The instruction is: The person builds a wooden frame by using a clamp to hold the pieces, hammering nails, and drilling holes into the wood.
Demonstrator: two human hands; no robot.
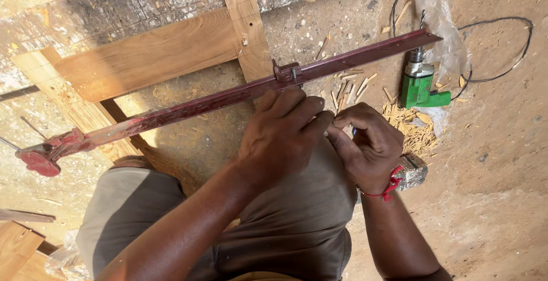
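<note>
Just below the red bar clamp (228,95), both hands' fingers (311,122) pressed together, pinching something too small to tell.

There are two hands, the left hand (279,138) and the right hand (368,144). I count one long red clamp (228,95), one green drill (419,84), one hammer head (411,172), perhaps, and one wooden frame (154,52).
</note>
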